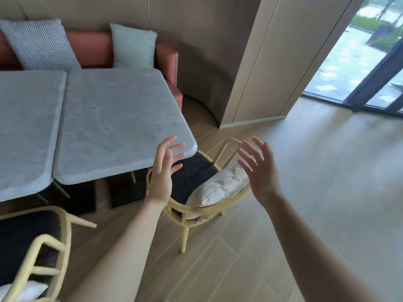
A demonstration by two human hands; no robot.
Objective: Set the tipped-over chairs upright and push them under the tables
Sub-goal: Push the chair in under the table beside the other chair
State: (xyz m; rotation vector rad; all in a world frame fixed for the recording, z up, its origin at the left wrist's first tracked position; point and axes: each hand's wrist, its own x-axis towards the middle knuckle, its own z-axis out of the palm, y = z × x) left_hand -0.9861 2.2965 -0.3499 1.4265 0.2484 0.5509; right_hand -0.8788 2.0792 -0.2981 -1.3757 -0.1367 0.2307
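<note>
A pale wooden chair (184,211) with a black seat stands upright at the near right corner of the grey stone table (122,118). Its front is partly under the tabletop, and a white cushion (220,186) rests against its curved back. My left hand (161,173) hovers open above the chair's left armrest, fingers spread, touching nothing. Over the chair's right side, my right hand (259,168) is open too, just off the backrest. A second chair (54,243) of the same kind stands at the bottom left, by the table's near edge.
A second grey table (24,131) adjoins the first on the left. Behind them runs a red bench (91,46) with two grey pillows. A beige wall column (272,62) stands at the right rear, glass doors (370,73) beyond it. Wooden floor (327,171) stretches to the right.
</note>
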